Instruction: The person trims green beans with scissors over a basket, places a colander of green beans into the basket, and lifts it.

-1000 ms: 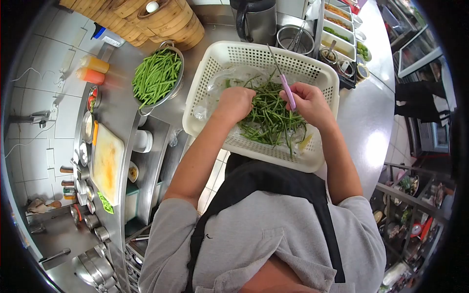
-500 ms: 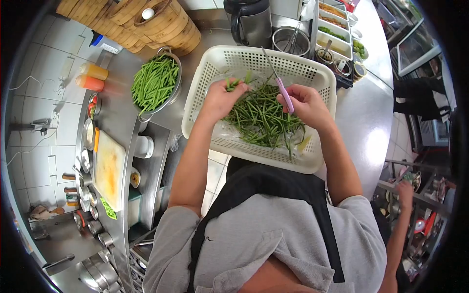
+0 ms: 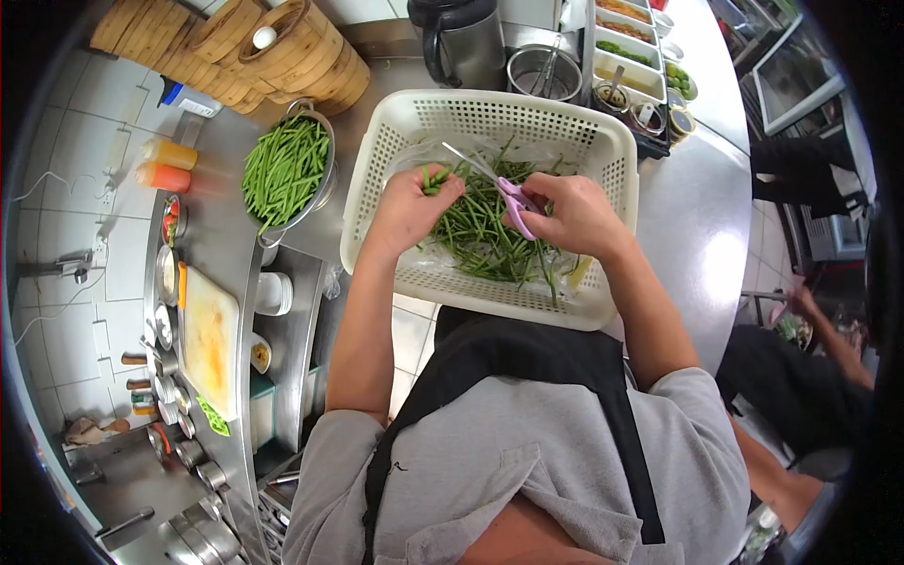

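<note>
Stainless-steel counter [image 3: 697,217] runs round a cramped kitchen corner, bearing a cream perforated plastic basket [image 3: 617,155] lined with clear film and heaped with dark, thin green bean stalks [image 3: 480,235]. Just left of it a round metal colander [image 3: 315,193] holds brighter, trimmed green beans [image 3: 282,169] — neatly aligned. Stacked bamboo steamers [image 3: 282,47] stand behind. Over the basket, the left hand [image 3: 407,209] is closed around a short bunch of bean ends [image 3: 433,177], cut tips upward. The right hand [image 3: 570,215] grips pink-handled scissors [image 3: 508,193], blades slightly parted and pointing toward that bunch.
</note>
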`<action>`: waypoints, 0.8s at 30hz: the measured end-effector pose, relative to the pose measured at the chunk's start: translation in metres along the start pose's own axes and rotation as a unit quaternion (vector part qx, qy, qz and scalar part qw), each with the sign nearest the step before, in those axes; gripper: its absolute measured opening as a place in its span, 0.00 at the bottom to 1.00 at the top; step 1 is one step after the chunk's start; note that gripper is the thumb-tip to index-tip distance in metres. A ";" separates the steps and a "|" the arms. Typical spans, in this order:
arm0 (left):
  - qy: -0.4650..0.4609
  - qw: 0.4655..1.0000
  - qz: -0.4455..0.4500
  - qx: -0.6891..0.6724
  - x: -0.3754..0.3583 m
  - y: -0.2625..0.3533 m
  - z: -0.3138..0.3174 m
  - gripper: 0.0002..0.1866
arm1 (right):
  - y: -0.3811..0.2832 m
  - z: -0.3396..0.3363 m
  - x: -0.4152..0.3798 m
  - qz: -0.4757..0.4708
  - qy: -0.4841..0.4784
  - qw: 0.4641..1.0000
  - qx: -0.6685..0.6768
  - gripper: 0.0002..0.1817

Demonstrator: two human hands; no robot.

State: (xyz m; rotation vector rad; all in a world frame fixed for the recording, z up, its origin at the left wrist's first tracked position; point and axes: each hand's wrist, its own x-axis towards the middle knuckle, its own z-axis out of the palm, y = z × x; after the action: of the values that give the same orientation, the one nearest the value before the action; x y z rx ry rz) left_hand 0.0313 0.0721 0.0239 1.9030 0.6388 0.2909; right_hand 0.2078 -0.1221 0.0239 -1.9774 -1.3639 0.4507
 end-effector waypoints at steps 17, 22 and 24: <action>-0.005 0.993 -0.006 0.119 -0.003 0.004 -0.003 0.16 | 0.001 -0.001 0.001 0.020 -0.030 0.998 0.047 0.18; 0.013 1.000 -0.028 0.003 -0.004 0.003 -0.005 0.12 | -0.007 -0.007 0.002 0.057 -0.046 0.990 0.117 0.16; 0.030 0.998 -0.019 -0.058 -0.008 0.012 -0.005 0.10 | 0.001 -0.007 0.004 0.104 -0.067 0.973 0.193 0.16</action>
State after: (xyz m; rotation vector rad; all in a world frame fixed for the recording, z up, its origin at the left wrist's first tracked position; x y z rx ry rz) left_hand 0.0254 0.0678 0.0374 1.7749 0.6843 0.3547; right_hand 0.2139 -0.1206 0.0285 -1.7919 -1.0521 0.8905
